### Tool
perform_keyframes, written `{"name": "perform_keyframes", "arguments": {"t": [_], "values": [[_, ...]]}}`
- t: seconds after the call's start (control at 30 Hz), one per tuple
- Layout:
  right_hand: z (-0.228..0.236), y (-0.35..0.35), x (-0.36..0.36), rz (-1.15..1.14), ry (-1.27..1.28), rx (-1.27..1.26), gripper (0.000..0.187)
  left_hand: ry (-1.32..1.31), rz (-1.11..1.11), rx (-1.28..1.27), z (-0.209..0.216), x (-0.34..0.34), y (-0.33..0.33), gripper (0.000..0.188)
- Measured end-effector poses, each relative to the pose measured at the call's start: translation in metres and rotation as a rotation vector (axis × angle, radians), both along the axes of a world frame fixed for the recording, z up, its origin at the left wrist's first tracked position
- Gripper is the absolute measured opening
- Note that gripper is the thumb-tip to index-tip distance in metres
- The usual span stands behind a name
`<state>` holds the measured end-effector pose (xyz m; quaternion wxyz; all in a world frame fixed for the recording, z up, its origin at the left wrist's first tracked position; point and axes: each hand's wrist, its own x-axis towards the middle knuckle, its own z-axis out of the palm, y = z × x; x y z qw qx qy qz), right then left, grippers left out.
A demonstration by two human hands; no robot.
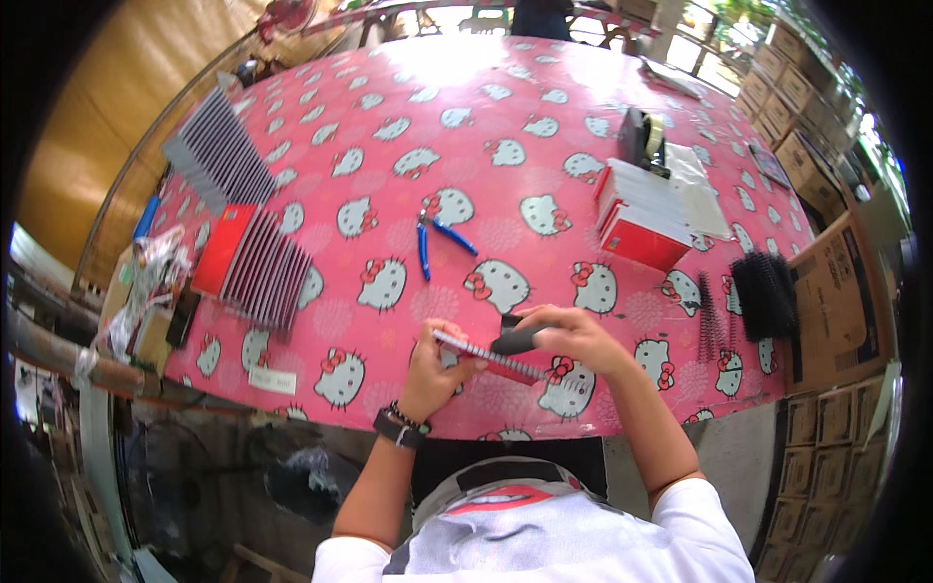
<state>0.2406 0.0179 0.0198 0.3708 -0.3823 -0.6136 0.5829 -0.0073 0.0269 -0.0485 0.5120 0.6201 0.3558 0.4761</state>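
Close to the table's near edge, my left hand grips one end of a narrow red notebook, its spiral-bound edge turned upward. My right hand is closed around a black handheld tool, which sits against or just above the binding; I cannot make out its exact kind or whether it touches. Farther up the table lie blue-handled pliers, their handles spread apart. To the right, loose black binding coils lie beside a thick bundle of black coils.
Left are a red-covered notebook stack, a grey stack and a clutter of plastic bags. Right stand red-and-white booklets, a tape dispenser and a cardboard box. A paper label lies near the front edge.
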Motion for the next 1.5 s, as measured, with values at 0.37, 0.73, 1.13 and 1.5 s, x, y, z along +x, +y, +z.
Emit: {"name": "perform_keyframes", "arguments": {"t": [0.37, 0.73, 1.13, 1.5], "values": [[0.023, 0.017, -0.031, 0.007, -0.361, 0.022, 0.044, 0.022, -0.001, -0.102, 0.005, -0.004, 0.001, 0.049], [0.008, 0.018, -0.031, -0.045, 0.05, -0.022, 0.045, 0.145, 0.042, 0.056, 0.01, 0.001, 0.003, 0.053], [0.035, -0.016, -0.053, -0.321, -0.248, 0.506, 0.023, -0.05, 0.019, 0.064, 0.064, 0.025, -0.006, 0.019], [0.035, -0.019, -0.056, -0.361, -0.272, 0.602, 0.018, -0.064, 0.107, -0.01, 0.072, 0.019, -0.012, 0.012]]}}
